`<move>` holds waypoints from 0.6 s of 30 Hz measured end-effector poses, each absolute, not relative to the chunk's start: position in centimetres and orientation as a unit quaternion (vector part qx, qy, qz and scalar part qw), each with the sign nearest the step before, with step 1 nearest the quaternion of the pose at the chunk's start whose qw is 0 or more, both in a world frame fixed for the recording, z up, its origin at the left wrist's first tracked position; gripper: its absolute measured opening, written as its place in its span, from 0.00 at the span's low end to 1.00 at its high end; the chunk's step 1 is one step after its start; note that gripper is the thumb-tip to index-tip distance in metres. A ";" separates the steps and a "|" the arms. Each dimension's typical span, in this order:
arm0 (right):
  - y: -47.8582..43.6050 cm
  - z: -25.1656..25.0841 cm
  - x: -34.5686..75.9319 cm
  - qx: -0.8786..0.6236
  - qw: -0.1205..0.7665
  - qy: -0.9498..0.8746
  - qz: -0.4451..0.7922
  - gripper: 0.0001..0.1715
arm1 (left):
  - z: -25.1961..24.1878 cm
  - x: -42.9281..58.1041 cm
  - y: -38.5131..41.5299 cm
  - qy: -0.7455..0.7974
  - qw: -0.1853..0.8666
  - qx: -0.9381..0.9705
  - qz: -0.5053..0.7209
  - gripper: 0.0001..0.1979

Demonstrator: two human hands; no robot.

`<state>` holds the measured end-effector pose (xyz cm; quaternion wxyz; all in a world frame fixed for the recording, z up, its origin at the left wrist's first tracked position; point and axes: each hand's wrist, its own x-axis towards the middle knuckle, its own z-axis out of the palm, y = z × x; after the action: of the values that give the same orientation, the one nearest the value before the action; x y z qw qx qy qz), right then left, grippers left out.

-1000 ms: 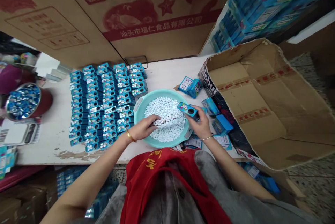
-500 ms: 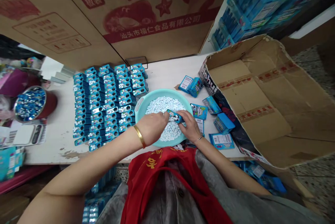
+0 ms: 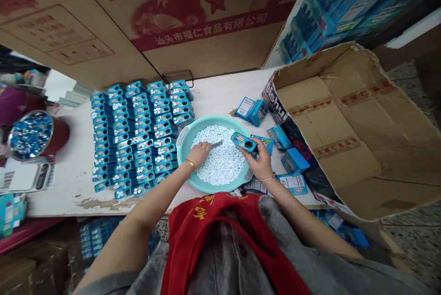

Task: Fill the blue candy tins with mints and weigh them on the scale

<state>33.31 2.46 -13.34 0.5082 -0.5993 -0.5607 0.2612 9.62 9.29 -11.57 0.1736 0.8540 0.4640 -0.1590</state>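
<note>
Over a turquoise basin [image 3: 189, 178] full of small pale candies [image 3: 220, 166], my left hand [image 3: 200, 154] is closed on a small metal scoop [image 3: 217, 144], whose tip is among the candies. My right hand [image 3: 259, 161] grips a small blue candy box [image 3: 243, 140] above the basin's right side. The box is tilted, with a dark round hole showing in its top. To the left of the basin stand rows of similar blue boxes [image 3: 139, 134], many with pale candies at their holes.
Several loose blue boxes [image 3: 295, 164] lie right of the basin, beside a large open cardboard carton [image 3: 347, 134]. Tall printed cartons [image 3: 206, 56] stand along the back. At far left are a metal bowl of blue wrapped pieces [image 3: 32, 134] and a scale [image 3: 34, 175].
My left hand has moved left and away from the box, the scoop now down in the candies. My right hand has shifted slightly right with the box, whose hole now shows.
</note>
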 end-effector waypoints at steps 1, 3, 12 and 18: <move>2.5 -13.4 33.3 -0.601 0.512 -0.551 0.271 0.23 | -12.8 9.8 8.8 0.453 0.189 0.857 -0.156 0.17; 2.6 -13.6 33.4 -0.599 0.521 -0.531 0.296 0.24 | -14.2 10.0 7.6 0.432 0.227 0.860 -0.148 0.18; 3.1 -14.0 33.8 -0.586 0.568 -0.450 0.362 0.27 | -14.9 10.5 3.6 0.374 0.383 0.840 -0.089 0.21; 2.9 -13.1 34.4 -0.584 0.557 -0.486 0.336 0.25 | -10.6 8.3 4.4 0.384 0.469 0.795 0.011 0.17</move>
<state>34.39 2.87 -13.09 0.5567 -0.5841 -0.4860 0.3356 8.29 4.37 -10.63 0.4693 0.7952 0.3839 0.0105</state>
